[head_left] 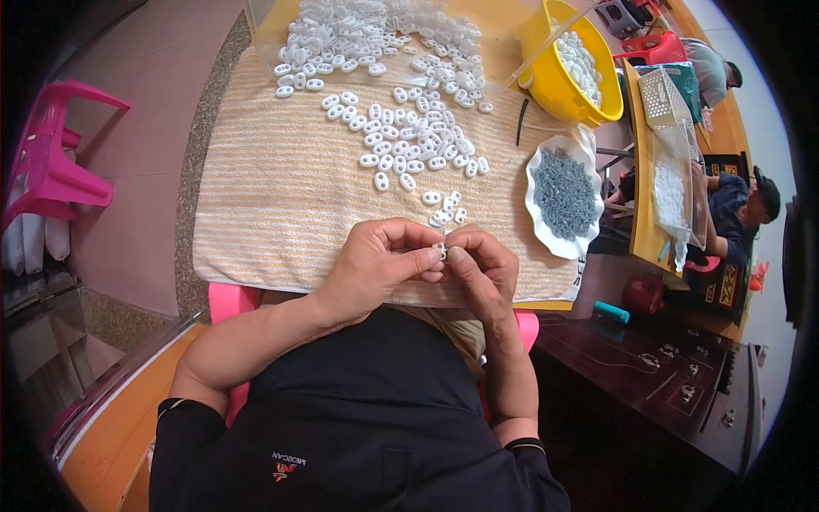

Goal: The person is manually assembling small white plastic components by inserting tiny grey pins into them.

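Note:
Near the front edge of the towel-covered table, my left hand (384, 260) pinches a small white plastic piece with two holes (440, 251) between thumb and fingers. My right hand (484, 266) meets it from the right, thumb and forefinger pressed together at the piece's edge. Whether a smaller part sits in those right fingertips is too small to tell. Just beyond my hands lie several loose white two-hole pieces (432, 198). A larger scatter of the same oval pieces (409, 141) spreads farther out. To the right, a white scalloped dish (537, 224) holds many small grey-blue parts (563, 194).
A big heap of white pieces (358, 34) fills the far side. At the far right stands a yellow tub (539, 43) of white pieces, near a thin dark strip (521, 122). A pink stool (64, 162) is at left. Two people (740, 205) sit at another table rightward.

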Tool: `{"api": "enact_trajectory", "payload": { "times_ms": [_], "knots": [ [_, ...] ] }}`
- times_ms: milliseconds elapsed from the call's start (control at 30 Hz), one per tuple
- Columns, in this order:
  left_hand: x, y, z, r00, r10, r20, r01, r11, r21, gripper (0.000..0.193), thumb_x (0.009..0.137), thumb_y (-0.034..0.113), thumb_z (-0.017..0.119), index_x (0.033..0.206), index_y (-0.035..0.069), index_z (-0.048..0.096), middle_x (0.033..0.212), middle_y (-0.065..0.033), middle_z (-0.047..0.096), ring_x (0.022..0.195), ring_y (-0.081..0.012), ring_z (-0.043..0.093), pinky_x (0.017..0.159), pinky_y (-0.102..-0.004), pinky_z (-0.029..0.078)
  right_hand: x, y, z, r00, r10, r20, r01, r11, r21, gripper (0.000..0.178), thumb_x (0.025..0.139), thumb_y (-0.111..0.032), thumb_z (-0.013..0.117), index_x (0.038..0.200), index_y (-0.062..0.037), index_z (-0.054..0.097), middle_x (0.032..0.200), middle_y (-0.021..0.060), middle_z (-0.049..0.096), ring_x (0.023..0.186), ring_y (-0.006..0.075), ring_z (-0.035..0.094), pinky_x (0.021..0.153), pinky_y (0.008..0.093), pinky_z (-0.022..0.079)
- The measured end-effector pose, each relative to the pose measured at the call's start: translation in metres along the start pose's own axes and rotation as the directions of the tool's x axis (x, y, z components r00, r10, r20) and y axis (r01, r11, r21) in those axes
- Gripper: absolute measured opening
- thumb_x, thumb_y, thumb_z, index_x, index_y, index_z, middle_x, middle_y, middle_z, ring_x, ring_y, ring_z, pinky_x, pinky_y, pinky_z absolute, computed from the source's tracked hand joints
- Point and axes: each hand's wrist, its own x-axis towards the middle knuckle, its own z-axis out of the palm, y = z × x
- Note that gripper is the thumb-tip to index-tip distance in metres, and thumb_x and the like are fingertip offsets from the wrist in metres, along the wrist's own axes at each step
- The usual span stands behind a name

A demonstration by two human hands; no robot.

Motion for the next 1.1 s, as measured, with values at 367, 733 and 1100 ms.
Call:
{"api": "enact_trajectory", "payload": {
  "times_ms": [367, 733, 1100],
  "knots": [
    [-0.001, -0.002, 0.0, 1.0, 0.007, -0.004, -0.007, 0.999, 0.032, 0.019, 0.088, 0.0, 0.062, 0.107, -0.005, 0.061, 0.096, -0.0107, 0.067, 0.082, -0.0145, 0.066, 0.076, -0.0253, 0.056, -0.001, 0.003, 0.0, 0.999, -0.026, 0.024, 0.028, 0.998, -0.055, 0.01, 0.093, -0.006, 0.058, 0.093, 0.004, 0.06, 0.089, 0.0055, 0.059, 0.079, 0.0094, 0.055, 0.071, 0.0218, 0.044],
    [-0.004, -0.004, 0.001, 0.999, 0.039, -0.006, -0.039, 0.996, 0.086, 0.017, 0.088, 0.0, 0.063, 0.104, -0.006, 0.062, 0.094, -0.0109, 0.068, 0.082, -0.0137, 0.066, 0.077, -0.0249, 0.056, -0.003, -0.001, 0.0, 0.998, -0.039, 0.044, 0.043, 0.993, -0.11, 0.009, 0.091, -0.004, 0.059, 0.091, 0.0044, 0.061, 0.088, 0.0064, 0.061, 0.079, 0.0098, 0.057, 0.071, 0.022, 0.046],
    [-0.004, -0.01, 0.001, 0.993, 0.114, 0.016, -0.114, 0.973, 0.2, 0.017, 0.088, 0.001, 0.063, 0.103, -0.006, 0.063, 0.092, -0.0097, 0.068, 0.081, -0.0117, 0.065, 0.076, -0.0243, 0.055, -0.002, -0.008, 0.001, 0.997, 0.079, 0.005, -0.079, 0.994, -0.073, 0.005, 0.085, -0.003, 0.062, 0.085, 0.001, 0.064, 0.081, 0.002, 0.064, 0.078, 0.0079, 0.058, 0.072, 0.0229, 0.048]
  ]
}}
